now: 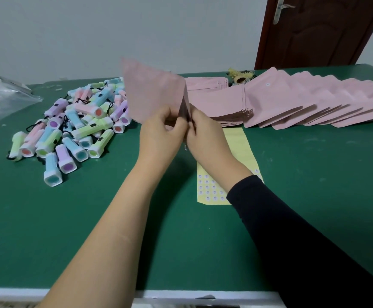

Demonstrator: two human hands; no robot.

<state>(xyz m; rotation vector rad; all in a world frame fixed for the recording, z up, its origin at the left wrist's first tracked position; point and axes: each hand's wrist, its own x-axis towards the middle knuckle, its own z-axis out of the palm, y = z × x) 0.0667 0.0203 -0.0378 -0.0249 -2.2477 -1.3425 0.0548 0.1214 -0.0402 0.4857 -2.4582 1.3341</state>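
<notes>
A pink flat pouch (154, 94) is held up above the green table (92, 230) at the centre. My left hand (161, 132) pinches its lower edge on the left. Close beside it, my right hand (205, 134) pinches the same edge on the right. The two hands almost touch. A pile of pastel toy flashlights (76, 127) lies to the left of the hands. Behind and to the right, several pink pouches (303, 101) are fanned out in a long row. Under my right wrist lies a yellow sticker sheet (236, 150), partly hidden by the arm.
A crumpled clear plastic bag (1, 101) sits at the far left. A small yellowish dried flower (240, 76) lies behind the pouches. A brown door (321, 30) stands at the back right. The table's near edge (170, 293) runs along the bottom.
</notes>
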